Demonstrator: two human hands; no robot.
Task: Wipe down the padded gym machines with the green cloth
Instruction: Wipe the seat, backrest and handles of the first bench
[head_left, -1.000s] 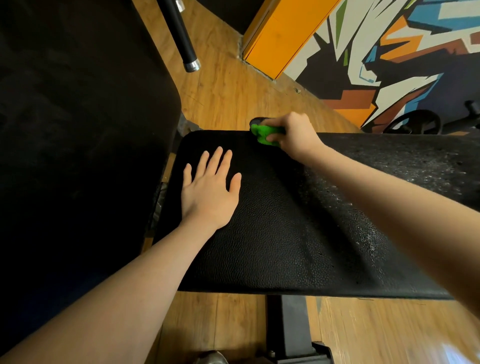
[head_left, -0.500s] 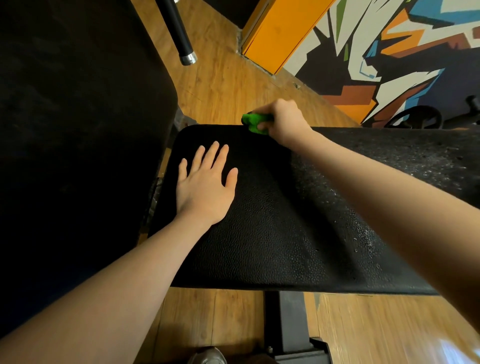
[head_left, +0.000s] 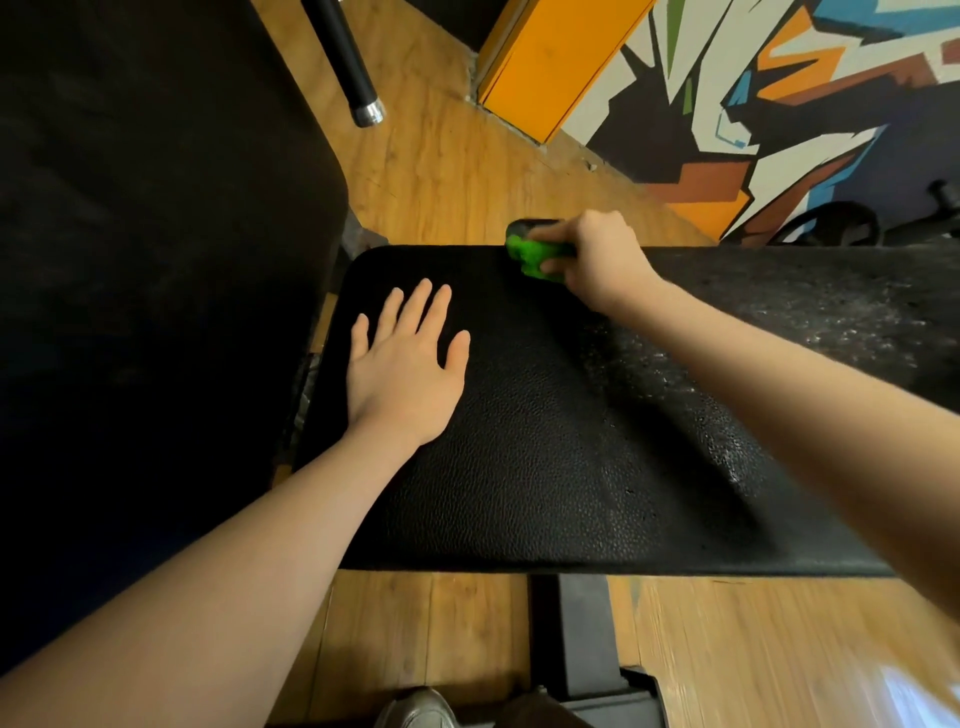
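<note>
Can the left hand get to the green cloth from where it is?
Probably yes: left hand lies flat on the bench pad, bare pad between it and the green cloth, which the right hand grips.

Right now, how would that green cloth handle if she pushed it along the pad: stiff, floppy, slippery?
Likely floppy: the cloth is bunched small in the right hand. Probably light, since a loose grip holds it. It may drag on the pad's pebbled surface rather than slide.
</note>
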